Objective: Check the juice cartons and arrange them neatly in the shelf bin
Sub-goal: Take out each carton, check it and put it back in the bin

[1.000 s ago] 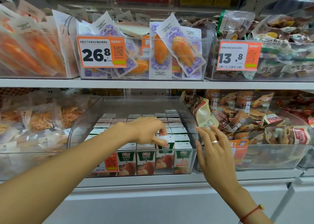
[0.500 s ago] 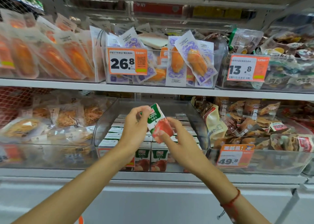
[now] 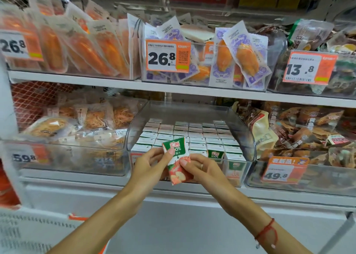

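Gripped by left hand (image 3: 148,167) and right hand (image 3: 204,169), tilted juice carton (image 3: 176,160), top toward upper left, just before bin (image 3: 248,138) front edge.

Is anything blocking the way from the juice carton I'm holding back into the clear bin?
Nothing visible. The green and white apple juice carton is held in front of the clear plastic shelf bin, whose top is open; a gap shows in its front row.

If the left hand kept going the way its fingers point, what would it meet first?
Beyond the held juice carton that the left hand grips, probably the right hand, though depth is unclear.
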Motion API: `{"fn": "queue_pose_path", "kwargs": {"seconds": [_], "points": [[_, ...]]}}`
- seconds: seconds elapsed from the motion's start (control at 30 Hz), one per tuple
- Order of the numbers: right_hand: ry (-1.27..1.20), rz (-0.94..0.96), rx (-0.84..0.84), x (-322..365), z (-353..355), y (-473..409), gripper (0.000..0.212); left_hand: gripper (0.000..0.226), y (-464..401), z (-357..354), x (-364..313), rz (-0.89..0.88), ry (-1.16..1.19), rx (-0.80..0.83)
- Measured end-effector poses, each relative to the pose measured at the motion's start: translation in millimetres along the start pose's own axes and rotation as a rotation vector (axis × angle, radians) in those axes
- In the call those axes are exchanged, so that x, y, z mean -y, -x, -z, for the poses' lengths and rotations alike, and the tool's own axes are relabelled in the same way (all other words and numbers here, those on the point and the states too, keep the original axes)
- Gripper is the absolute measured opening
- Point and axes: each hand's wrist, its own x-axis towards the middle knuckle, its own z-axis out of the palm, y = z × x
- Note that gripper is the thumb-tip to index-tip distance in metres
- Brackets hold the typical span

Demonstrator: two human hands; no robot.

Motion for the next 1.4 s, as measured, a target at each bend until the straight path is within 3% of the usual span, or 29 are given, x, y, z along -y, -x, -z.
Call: {"fn": "queue_pose_path", "kwargs": {"seconds": [0.27, 0.43, 0.6, 0.77, 0.9, 1.0, 1.13, 1.4], "points": [[0.027, 0.016, -0.054, -1, -2, -2, 0.021, 0.008, -2, 7, 7, -0.001, -0.077, 0.082], [0.114, 0.06, -0.194, -2, -9, -5, 0.007, 0.007, -4, 7, 10, -0.039, -0.094, -0.062], [0.12, 0.044, -0.312, 1, -8, -7, 0.027, 0.015, -3, 8, 8, -0.042, -0.138, -0.032], [-0.084, -0.122, -0.216, 3, 0, -6, 0.041, 0.02, 0, 13, 8, -0.002, -0.157, 0.056], [-0.092, -0.112, -0.223, 3, 1, -6, 0.043, 0.011, 4, 13, 4, 0.062, -0.166, 0.149], [-0.085, -0.083, -0.232, 2, 0, -6, 0.041, 0.018, 6, 12, -1, 0.068, -0.166, 0.188], [-0.106, -0.068, -0.139, 2, 3, -5, 0.031, 0.034, 5, 17, -3, 0.118, -0.049, 0.175], [-0.089, -0.1, -0.042, 5, 1, -8, 0.026, 0.037, 4, 14, -8, 0.145, 0.083, 0.093]]}}
